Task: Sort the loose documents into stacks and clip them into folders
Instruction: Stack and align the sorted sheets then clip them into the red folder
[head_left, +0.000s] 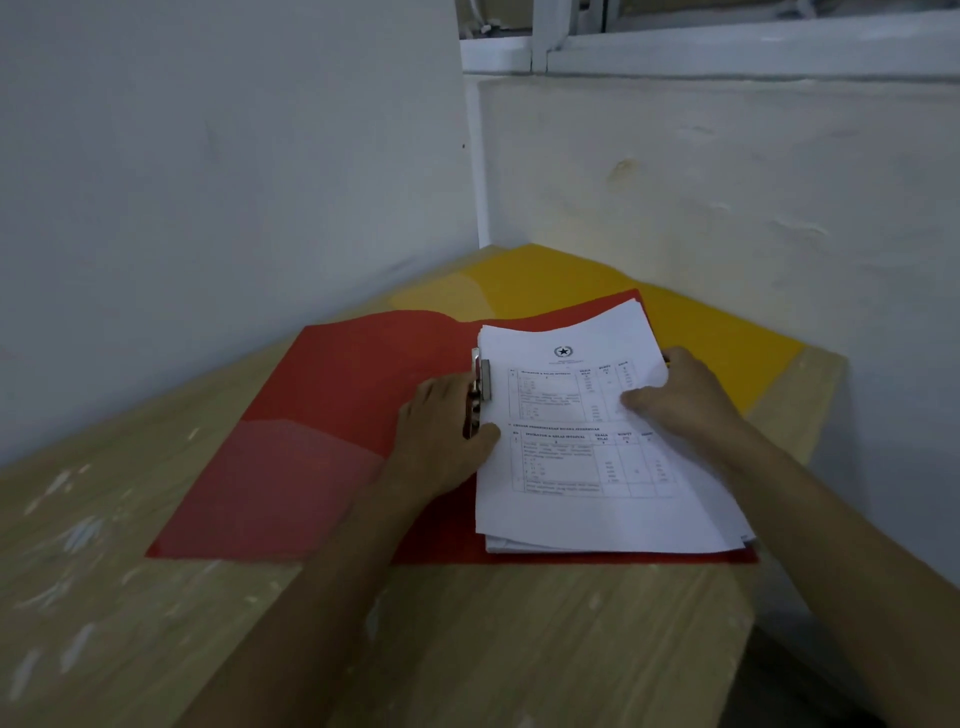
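Table: a pale wooden table (467, 649) fills the near part of the scene, pushed into a corner; its left side carries whitish scuff marks.
Left wall: a plain white wall (208, 182) runs along the table's left edge to the far corner.
Red folder: a red folder (322, 415) lies open and flat on the table, its left cover spread toward the left wall, with a translucent pocket on its near left part.
Left hand: the left hand (447, 441) rests on the folder at its spine, fingers curled round the metal clip, thumb pressing the left edge of the papers.
Clip: a silvery metal clip (480, 387) stands along the left edge of the papers, at the folder's fold; whether it is clamped down I cannot tell.
Documents: a stack of white documents (587, 467) lies on the right half of the red folder, the sheets a little fanned at the near right corner. The top sheet shows a star emblem and printed tables; the text is too blurred to read.
Right hand: the right hand (680, 400) lies on the far right part of the stack, fingers bent over its right edge, thumb on the top sheet, grasping the sheets.
Yellow folder: a yellow folder (701, 322) lies beneath the red one, showing at the far right, near the corner.
Right wall: a white wall (727, 182) with a faint stain.
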